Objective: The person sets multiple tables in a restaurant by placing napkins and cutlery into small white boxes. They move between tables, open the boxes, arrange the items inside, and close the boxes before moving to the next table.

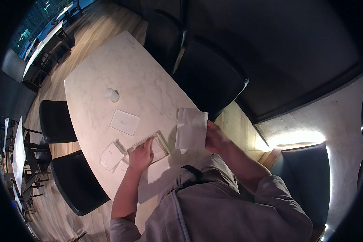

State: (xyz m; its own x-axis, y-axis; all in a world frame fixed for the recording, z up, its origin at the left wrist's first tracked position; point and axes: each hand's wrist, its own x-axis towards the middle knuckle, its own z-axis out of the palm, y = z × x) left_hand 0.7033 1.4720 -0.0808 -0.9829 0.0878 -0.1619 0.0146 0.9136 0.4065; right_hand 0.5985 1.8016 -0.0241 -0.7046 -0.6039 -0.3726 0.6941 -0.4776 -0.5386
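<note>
My right hand (214, 137) holds a folded white napkin or stack of napkins (192, 128) by its right side, over the table's near right edge. Into a shallow rectangular box (165, 145) with pale rims reaches my left hand (141, 156). Its fingers lie over white, paper-like contents (158, 151); whether they grip anything is hidden. Just left of this box lies a pile of white cards or packets (111, 156), partly in clear wrapping. Beyond it, a flat whitish square plate or lid (124, 122) with a small oval mark rests on the marble-patterned table (133, 72).
A small white cylindrical container (111, 94) is farther back on the table. Black chairs (56, 121) line its left side, and more dark chairs (208, 75) stand close along the right. A padded seat (304, 178) is at my right, beside a lit wall.
</note>
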